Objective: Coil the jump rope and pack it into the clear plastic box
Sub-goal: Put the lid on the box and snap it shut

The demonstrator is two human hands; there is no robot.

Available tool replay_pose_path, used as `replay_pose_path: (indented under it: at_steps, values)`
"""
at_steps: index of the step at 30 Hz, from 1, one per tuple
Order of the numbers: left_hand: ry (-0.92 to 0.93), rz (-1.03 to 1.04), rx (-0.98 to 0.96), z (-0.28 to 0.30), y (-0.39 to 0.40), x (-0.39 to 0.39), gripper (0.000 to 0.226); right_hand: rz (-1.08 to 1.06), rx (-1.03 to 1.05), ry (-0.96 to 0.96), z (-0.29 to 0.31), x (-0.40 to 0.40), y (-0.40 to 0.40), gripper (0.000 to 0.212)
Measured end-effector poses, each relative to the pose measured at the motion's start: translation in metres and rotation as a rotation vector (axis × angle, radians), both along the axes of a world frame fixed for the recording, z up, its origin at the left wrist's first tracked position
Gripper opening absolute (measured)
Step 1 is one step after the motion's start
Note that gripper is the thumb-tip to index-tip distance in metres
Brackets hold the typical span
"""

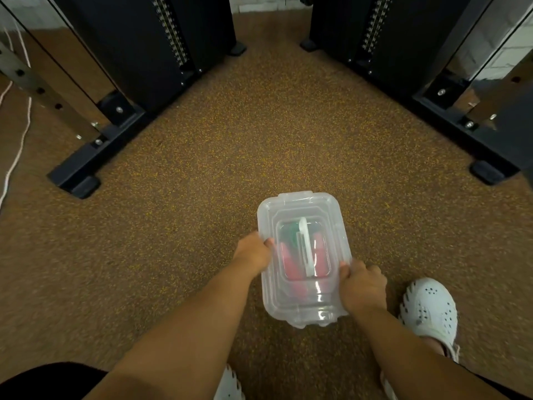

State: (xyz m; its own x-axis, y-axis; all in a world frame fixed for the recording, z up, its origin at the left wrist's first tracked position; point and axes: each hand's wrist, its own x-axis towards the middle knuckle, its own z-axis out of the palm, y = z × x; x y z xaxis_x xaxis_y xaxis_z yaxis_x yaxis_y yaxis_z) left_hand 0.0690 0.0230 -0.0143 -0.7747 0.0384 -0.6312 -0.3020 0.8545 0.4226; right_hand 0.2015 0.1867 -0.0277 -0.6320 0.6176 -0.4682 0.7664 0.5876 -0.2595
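Note:
The clear plastic box sits over the speckled brown floor with its lid on and a white carry handle lying along the lid. Through the lid I see the jump rope inside: red handles and a bit of green. My left hand grips the box's left edge, thumb over the rim. My right hand grips the right edge the same way. Whether the box rests on the floor or is lifted just off it is unclear.
Black bases of a gym machine stand at the left and the right, with weight stacks behind. A white cord runs along the far left. My white perforated shoes are by the box, on the lower right.

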Motion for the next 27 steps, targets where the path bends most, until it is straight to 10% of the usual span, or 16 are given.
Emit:
replay_pose_path:
  at_steps: [6,16,27]
  values:
    - [-0.106,0.253,0.060,0.003,-0.001,0.003,0.038,-0.021,-0.179,-0.024,0.008,-0.002,0.022,0.054]
    - [-0.431,1.174,0.798,0.007,0.036,0.096,0.019,-0.486,-0.583,0.229,0.015,-0.004,0.000,0.074]
    - [-0.434,1.311,0.854,0.003,0.021,0.078,0.045,-0.446,-0.511,0.242,0.009,-0.025,0.030,0.046]
